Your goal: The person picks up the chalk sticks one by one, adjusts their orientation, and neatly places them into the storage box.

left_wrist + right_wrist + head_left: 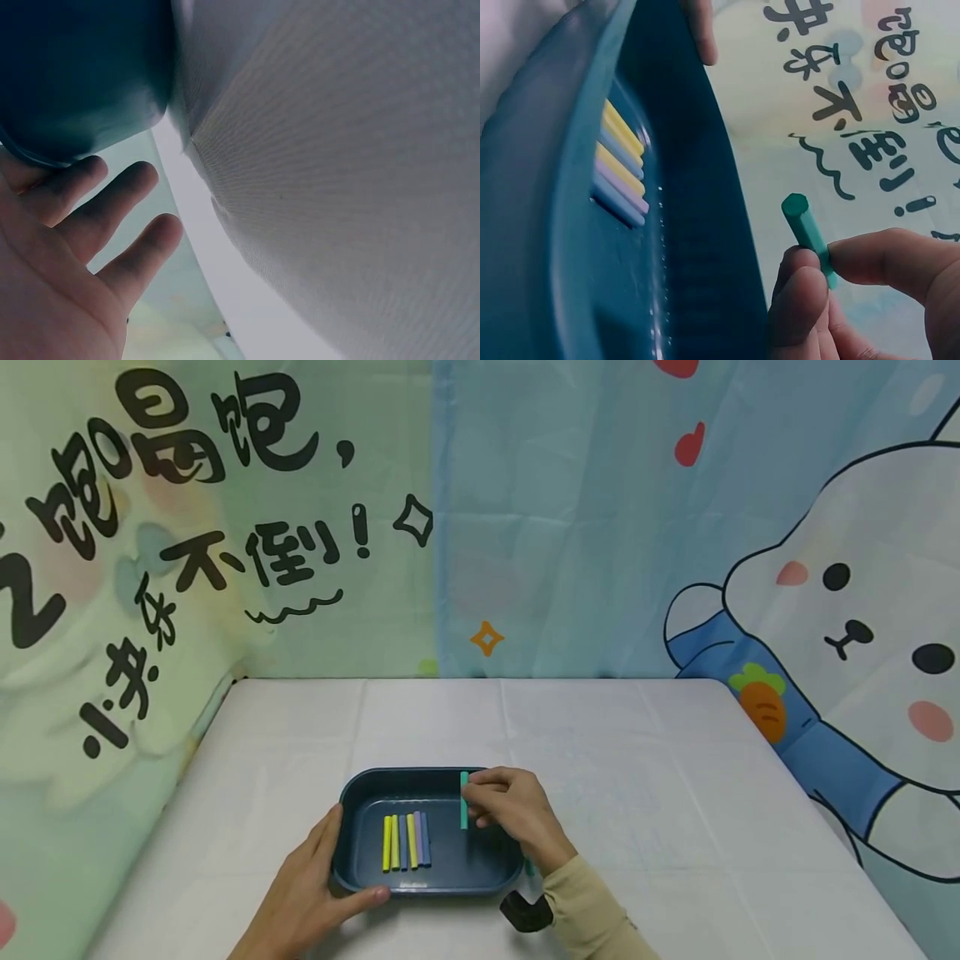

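My right hand [517, 814] pinches a green chalk stick [464, 800] between thumb and fingers, upright over the right part of a dark blue tray [480, 878]. Its six-sided end shows in the right wrist view, where the chalk [804, 225] overlaps the backdrop beyond the tray rim. My left hand [303, 885] rests against the tray's near left corner, thumb along the front wall and fingers along the left side. Those fingers [124, 202] look spread and nearly straight in the left wrist view. Several yellow, blue and purple chalk sticks [395, 843] lie side by side inside the tray.
A white cloth [675, 827] covers the table under the tray. Behind it hangs a backdrop [555, 527] with lettering and a cartoon rabbit at the right. A black band-like piece [527, 912] sits by my right wrist.
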The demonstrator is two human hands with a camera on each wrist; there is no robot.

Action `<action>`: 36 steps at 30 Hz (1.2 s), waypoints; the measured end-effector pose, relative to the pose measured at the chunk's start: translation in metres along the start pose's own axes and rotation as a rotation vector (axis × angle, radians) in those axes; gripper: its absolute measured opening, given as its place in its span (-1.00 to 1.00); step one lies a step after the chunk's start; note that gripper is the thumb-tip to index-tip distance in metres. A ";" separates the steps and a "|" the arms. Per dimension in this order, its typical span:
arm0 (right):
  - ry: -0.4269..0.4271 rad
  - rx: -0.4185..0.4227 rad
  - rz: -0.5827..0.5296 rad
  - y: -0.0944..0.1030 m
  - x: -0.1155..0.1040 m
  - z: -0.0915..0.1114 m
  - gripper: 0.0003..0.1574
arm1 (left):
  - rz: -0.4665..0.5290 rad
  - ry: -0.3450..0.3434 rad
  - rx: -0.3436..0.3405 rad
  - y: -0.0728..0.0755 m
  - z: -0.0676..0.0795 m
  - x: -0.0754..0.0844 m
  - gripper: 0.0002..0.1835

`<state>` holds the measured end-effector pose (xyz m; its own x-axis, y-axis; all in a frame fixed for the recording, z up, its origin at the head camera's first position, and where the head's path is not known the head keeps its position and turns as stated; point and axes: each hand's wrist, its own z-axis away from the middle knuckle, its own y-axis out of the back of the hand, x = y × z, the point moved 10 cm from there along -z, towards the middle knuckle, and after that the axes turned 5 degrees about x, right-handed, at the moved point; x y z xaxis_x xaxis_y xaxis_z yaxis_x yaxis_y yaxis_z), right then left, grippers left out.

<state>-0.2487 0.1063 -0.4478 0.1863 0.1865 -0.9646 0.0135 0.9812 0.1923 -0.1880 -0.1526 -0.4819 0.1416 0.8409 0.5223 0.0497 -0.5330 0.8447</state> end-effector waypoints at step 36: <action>0.024 -0.040 0.306 -0.054 0.024 -0.004 -0.80 | 0.021 -0.009 -0.026 -0.001 0.001 0.000 0.39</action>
<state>-0.2494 0.0579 -0.4822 0.1523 0.4740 -0.8672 -0.0779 0.8805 0.4676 -0.1875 -0.1522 -0.4831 0.1512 0.8286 0.5391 0.0206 -0.5478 0.8363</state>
